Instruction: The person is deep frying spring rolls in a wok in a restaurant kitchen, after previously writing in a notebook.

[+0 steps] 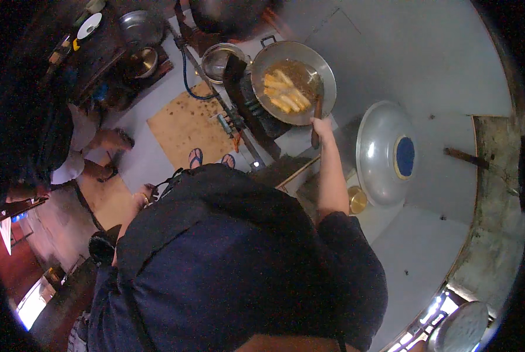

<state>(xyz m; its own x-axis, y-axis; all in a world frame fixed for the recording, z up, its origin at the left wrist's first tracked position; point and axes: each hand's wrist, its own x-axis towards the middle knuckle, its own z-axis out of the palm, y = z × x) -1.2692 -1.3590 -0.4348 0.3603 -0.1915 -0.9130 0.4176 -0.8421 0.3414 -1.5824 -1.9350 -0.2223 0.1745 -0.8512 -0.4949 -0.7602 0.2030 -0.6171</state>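
My right hand [322, 127] grips the brown handle of a wooden cooking utensil [318, 108], whose far end reaches into a wide metal wok [259, 90]. Several golden elongated pieces of food [284, 93], roll-like in shape, lie in the oil [308, 75], mostly in the wok's left and lower part. Underneath, a dark gas stove [262, 112] carries the wok. My left hand [146, 193], with a bracelet at the wrist, hangs low by my left side near a thin dark strap [170, 178]; whether the fingers hold the strap is unclear.
A lidded pot [220, 61] stands left of the wok. To the right, a large metal basin [379, 154] leans against the wall above a small brass-coloured vessel [357, 199]. A dark hose [185, 72] curves near the stove. At left sits another person, legs [108, 141] visible.
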